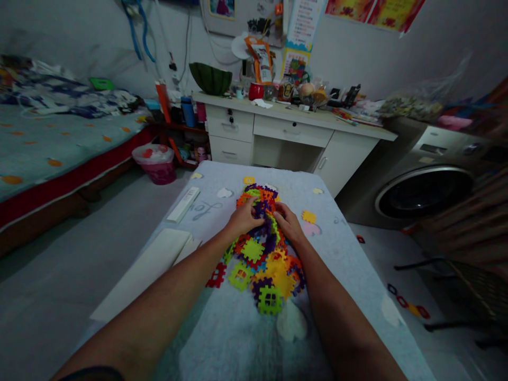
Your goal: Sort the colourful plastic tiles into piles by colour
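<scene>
Two hands (242, 217) are counted mid-dial, among plastic pieces (254, 250) too heaped to count; one bin (159, 172) is seen at nine o'clock, one washing machine (420, 182) at three.

Lime-green, orange, purple, red and yellow toy pieces (253, 250), pale grey-blue heart-patterned cloth (226, 323), white desk (349, 161)

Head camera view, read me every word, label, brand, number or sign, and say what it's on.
"Lo", grey script on the tablecloth; following letters unclear.
Blue-and-yellow wall poster: characters too small to read.
Red-and-yellow wall posters: writing too blurred.
Orange-and-white pouch: print too blurred.
Narrow white bar: marks too small.
Washing machine: panel markings too blurred.
</scene>
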Demonstrator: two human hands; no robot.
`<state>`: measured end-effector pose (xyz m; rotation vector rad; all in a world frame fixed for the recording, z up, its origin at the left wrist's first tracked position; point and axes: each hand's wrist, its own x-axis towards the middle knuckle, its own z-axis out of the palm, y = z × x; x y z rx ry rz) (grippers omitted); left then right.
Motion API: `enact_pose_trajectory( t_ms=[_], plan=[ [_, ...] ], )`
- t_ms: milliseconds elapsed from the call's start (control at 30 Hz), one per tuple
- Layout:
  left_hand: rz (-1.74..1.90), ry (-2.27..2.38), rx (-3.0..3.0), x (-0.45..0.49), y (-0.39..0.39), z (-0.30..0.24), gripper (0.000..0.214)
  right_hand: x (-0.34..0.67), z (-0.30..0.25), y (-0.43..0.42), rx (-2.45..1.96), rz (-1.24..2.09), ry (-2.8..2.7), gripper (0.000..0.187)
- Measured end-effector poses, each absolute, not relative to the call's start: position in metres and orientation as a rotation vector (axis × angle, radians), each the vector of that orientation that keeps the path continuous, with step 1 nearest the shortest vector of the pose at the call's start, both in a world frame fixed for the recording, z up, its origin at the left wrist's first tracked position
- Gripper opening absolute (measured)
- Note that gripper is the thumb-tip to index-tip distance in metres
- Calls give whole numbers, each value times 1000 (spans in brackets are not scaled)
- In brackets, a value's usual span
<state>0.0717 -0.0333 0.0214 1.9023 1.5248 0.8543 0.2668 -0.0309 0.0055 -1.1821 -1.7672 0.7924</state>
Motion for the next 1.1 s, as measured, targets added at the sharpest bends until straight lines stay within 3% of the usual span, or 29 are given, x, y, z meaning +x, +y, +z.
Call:
enact_pose_trajectory(
  t_ms=[300, 367, 500, 600, 700, 900, 1100],
  plan=[
    [922, 1257, 2023, 111, -14, 51, 53, 307, 21, -21, -1329, 582, -1661, 41],
    [958, 1250, 2068, 105, -6, 56, 49, 314, 25, -21, -1358, 641, -1727, 47],
    [1045, 1433, 2149, 81, 17, 58, 35, 311, 24, -23, -1367, 698, -1920, 78],
    [1037, 1699, 2131, 61, 35, 51, 30, 306, 21, -21, -1391, 599, -1954, 65],
    [839, 1845, 2047, 48, 52, 40, 33, 307, 17, -17, -1476, 536, -1834, 48],
    [681, 1877, 1980, 49, 84, 31, 46, 310, 11, -14, -1340, 715, -1710, 38],
    [575, 1763, 2014, 57, 99, 35, 64, 311, 10, -17, -1411, 545, -1740, 34]
  ],
)
